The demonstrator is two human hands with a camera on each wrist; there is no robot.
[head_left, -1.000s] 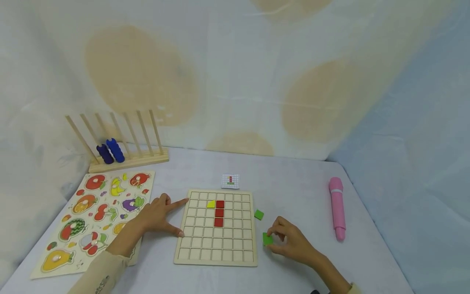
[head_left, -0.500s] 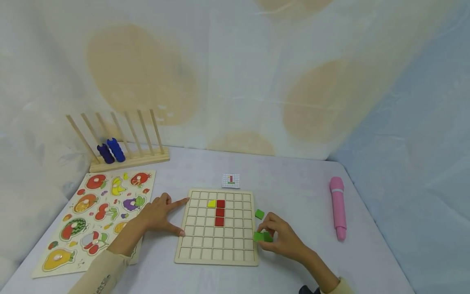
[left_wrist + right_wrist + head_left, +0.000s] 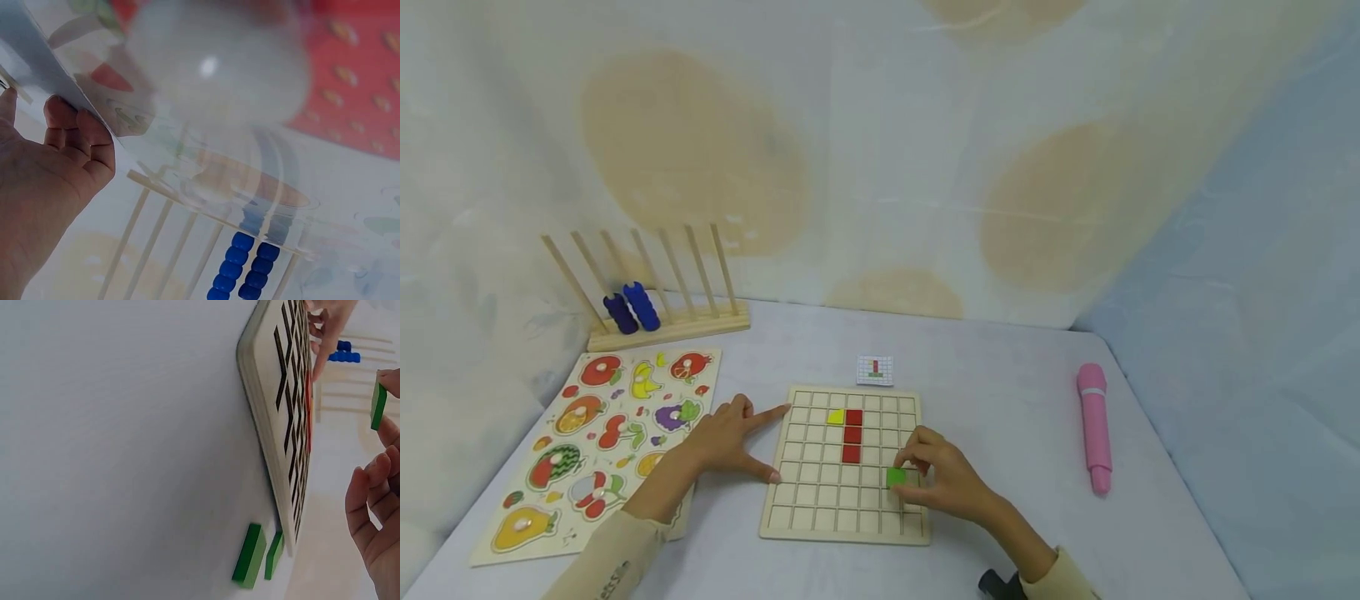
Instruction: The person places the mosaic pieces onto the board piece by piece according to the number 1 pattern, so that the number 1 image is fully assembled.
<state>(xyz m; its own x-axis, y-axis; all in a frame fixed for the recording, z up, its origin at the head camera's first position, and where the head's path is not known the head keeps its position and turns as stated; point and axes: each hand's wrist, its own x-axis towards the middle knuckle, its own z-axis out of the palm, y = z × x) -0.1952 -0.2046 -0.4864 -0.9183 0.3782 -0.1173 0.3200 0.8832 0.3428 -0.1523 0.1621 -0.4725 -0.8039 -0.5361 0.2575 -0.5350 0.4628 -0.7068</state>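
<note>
My right hand (image 3: 951,483) pinches a green square tile (image 3: 896,477) between thumb and index finger, above the right part of a wooden grid board (image 3: 820,521). In the right wrist view that green tile (image 3: 378,405) is held clear of the board. Three red tiles (image 3: 852,436) form a column in the grid, with a yellow tile (image 3: 837,417), one corner cut away, beside the top one. My left hand (image 3: 726,437) touches the board's left edge with spread index finger and thumb. Two more green tiles (image 3: 250,556) lie by the board in the right wrist view; my right hand hides them from the head view.
A small printed card (image 3: 876,370) with a coloured grid lies behind the board. On the left are a fruit peg puzzle (image 3: 651,425) and a wooden rod rack (image 3: 700,325) with blue beads (image 3: 642,307). A pink pen-shaped object (image 3: 1094,429) lies at the right.
My right hand has picked up a green tile from the table right of the board and carried it left over the grid. The left hand stays at the board's edge.
</note>
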